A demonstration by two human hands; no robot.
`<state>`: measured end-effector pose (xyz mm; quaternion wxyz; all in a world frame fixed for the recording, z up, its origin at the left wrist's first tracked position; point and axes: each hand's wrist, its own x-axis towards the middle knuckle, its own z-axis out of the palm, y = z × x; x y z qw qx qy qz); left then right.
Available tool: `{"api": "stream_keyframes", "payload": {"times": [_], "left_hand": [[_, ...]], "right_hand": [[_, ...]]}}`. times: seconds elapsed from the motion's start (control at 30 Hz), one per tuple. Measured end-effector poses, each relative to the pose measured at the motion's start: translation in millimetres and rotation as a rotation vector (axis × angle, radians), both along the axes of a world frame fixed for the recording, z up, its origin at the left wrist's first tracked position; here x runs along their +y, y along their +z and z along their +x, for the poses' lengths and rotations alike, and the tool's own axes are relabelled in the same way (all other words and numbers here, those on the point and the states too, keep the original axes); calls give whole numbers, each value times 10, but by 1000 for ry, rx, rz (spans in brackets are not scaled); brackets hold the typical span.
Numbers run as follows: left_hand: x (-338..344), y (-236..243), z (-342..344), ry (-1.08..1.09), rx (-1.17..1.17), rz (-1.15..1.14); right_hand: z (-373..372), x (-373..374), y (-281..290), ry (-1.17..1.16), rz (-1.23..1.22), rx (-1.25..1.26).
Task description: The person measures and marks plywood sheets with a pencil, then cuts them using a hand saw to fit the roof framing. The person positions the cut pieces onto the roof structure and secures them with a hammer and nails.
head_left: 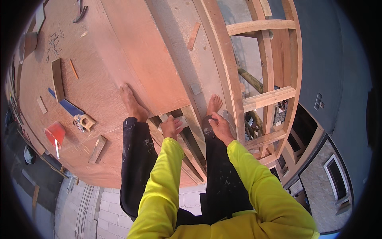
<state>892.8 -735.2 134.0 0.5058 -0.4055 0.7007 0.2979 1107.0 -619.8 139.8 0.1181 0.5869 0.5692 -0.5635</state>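
Note:
My left hand (pixel 171 127) hovers over the gap between the wooden joists (pixel 193 131), its fingers loosely bent and apart, with nothing visible in it. At the shin of my dark, paint-spotted trousers (pixel 215 159), my right hand (pixel 221 127) has its fingers stretched toward the cloth; whether they touch it I cannot tell. Both forearms wear yellow sleeves. My bare left foot stands on a reddish plywood sheet (pixel 147 59), next to the opening. The right foot rests on the paler strip (pixel 199 67) beside a long timber beam (pixel 223 59).
A handsaw (pixel 71 107), tape measure (pixel 79 123), red container (pixel 55 133), pencil (pixel 74 69), wood offcuts (pixel 98 149) and scattered nails (pixel 55 42) lie on the left plywood. A hammer (pixel 80 15) is farther off. At right, timber framing (pixel 270 98) has open gaps beside a grey wall (pixel 322 59).

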Motion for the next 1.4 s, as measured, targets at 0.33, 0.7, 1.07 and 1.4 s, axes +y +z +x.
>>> {"api": "stream_keyframes", "payload": {"times": [0.33, 0.7, 1.07, 1.4], "left_hand": [[1035, 1888, -1274, -426, 550, 315], [-1413, 2744, -870, -247, 640, -62], [-1144, 2552, -1139, -668, 363, -187], [943, 3314, -4154, -177, 490, 193]], "right_hand": [[1919, 348, 1867, -9, -169, -90], [1076, 1131, 3652, 899, -425, -102], [-830, 2211, 4244, 872, -424, 58], [-3112, 3283, 5536, 638, -746, 15]]}}
